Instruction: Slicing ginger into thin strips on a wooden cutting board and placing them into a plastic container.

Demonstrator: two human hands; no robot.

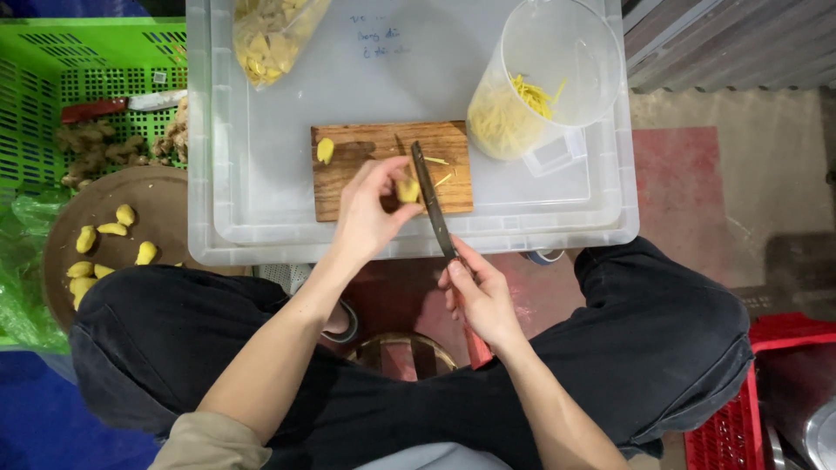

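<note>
Overhead, the person sat w/ knees apart before an upturned clear plastic tub [261, 222] that served as the bench. Left hand [370, 209] reached onto a small wooden cutting board [348, 178] at the tub's middle, its fingers [394, 165] curled and pinching a peeled yellow ginger piece [407, 190] against the board. Right hand [479, 292] sat nearer the body, off the tub's front edge, fingers closed round the handle of a long knife [428, 196]; the blade ran up across the board, touching the ginger piece's right side. A second peeled piece [325, 150] lay alone near the board's top left corner, and a few thin yellow slivers [440, 171] lay just right of the blade. Behind the board, to the right, a clear measuring jug [544, 78] lay tilted w/ shredded ginger inside; top left, a plastic bag of sliced ginger [270, 35]. Left of the tub, a round brown tray [161, 204] carried several peeled knobs, and a green crate [78, 87] behind it held unpeeled ginger roots & another knife. Red crate [740, 418] at lower right, by the right knee.
</note>
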